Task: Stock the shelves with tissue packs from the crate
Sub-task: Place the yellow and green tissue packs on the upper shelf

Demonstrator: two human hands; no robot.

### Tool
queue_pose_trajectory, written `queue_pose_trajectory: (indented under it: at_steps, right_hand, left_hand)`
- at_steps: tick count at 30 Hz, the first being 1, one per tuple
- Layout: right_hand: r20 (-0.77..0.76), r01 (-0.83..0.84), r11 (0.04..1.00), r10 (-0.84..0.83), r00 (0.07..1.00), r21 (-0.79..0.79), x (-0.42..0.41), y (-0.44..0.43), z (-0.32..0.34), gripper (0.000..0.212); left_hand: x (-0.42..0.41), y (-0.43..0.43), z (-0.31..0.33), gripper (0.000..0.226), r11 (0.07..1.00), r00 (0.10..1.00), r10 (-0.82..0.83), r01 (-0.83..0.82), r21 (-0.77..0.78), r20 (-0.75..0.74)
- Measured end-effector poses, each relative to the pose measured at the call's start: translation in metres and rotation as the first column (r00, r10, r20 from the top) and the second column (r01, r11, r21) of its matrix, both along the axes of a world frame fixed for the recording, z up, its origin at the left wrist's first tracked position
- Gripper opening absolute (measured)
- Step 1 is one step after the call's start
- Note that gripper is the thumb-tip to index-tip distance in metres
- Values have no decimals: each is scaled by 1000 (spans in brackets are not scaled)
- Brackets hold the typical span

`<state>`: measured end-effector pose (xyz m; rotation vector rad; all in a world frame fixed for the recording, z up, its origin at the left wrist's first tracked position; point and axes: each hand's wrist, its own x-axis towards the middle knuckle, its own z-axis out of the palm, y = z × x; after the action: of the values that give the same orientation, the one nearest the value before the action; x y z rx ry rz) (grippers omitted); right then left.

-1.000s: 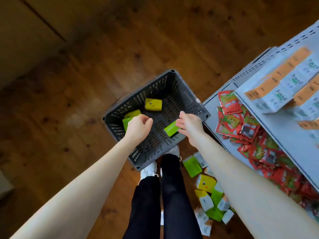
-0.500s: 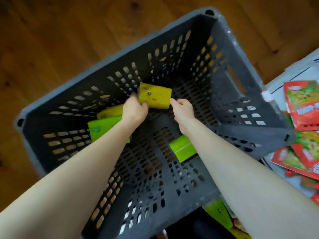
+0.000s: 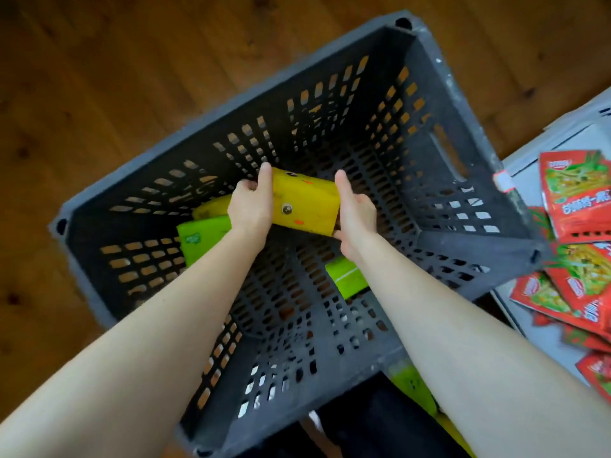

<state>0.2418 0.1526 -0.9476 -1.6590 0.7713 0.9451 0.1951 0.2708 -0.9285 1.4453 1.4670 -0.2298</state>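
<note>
both hands are closing onto the yellow tissue pack (image 3: 305,204) now, where half a second ago they were only reaching its two ends as it lay near the crate's far wall. the left hand (image 3: 249,206) is gripping the pack's left end, thumb lying over the top edge and fingers curling round behind it. the right hand (image 3: 355,213) is clamping the right end, thumb stretching straight up along it and fingertips hooking underneath. the pack is sitting between the two palms, tilting slightly. it is looking as if it is coming up off the floor of the crate (image 3: 429,94), though it is staying well inside the walls, in the crate's far half.

three more packs are waiting inside the crate. a second yellow pack (image 3: 211,209) and a green pack (image 3: 203,239) are lying together by the crate's left wall, partly behind the left wrist. another green pack (image 3: 347,280) is lying on the crate floor under the right forearm. one further green pack (image 3: 410,385) is showing just outside the crate's near rim. red sachets (image 3: 575,193) are spreading over the grey shelf (image 3: 525,190) just beyond the crate's right corner.

for the task, the pick is looking secured and the carry is beginning: the pack is needing to clear the crate's right wall and travel to the shelf on that side. with so few packs left inside, the crate is nearing empty.
</note>
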Motion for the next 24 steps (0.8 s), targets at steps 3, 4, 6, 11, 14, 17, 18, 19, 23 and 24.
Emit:
queue_pose_trajectory:
  at_steps: [3, 4, 6, 11, 14, 17, 18, 19, 23, 24]
  right_hand:
    - [11, 43, 999, -43, 999, -31, -16, -10, 52, 54]
    - [25, 40, 999, -39, 999, -30, -22, -13, 70, 48]
    - [42, 14, 1000, -13, 999, -25, -33, -20, 110, 45]
    - [76, 97, 993, -102, 992, 69, -50, -32, 215, 52]
    - [63, 121, 981, -132, 989, 152, -54, -35, 277, 38]
    - [145, 86, 979, -113, 983, 184, -60, -37, 333, 24]
    - [185, 71, 982, -104, 977, 178, -62, -37, 354, 20]
    - [227, 64, 984, -102, 968, 169, -63, -37, 373, 18]
    - [370, 43, 989, -94, 924, 142, -66, -44, 454, 23]
    - [406, 44, 991, -93, 909, 128, -66, -47, 474, 25]
  left_hand:
    - [-10, -12, 59, 48, 991, 997, 76, -78, -110, -20]
    - [-16, -16, 79, 46, 984, 996, 89, -91, -152, -15]
    - [-26, -20, 117, 40, 968, 990, 139, -133, -214, 13]
    - [-45, -22, 210, 41, 966, 983, 87, -44, -254, 161]
    - [-52, -27, 266, 39, 973, 970, 33, 23, -229, 239]
    - [-58, -27, 319, 43, 969, 964, 32, 35, -246, 263]
    - [-60, -27, 337, 47, 965, 959, 25, 50, -257, 282]
    - [-61, -27, 356, 46, 964, 950, 7, 76, -253, 314]
    - [-61, -38, 439, 28, 960, 901, -82, 187, -210, 427]
    - [-60, -41, 456, 31, 960, 890, -93, 199, -198, 447]
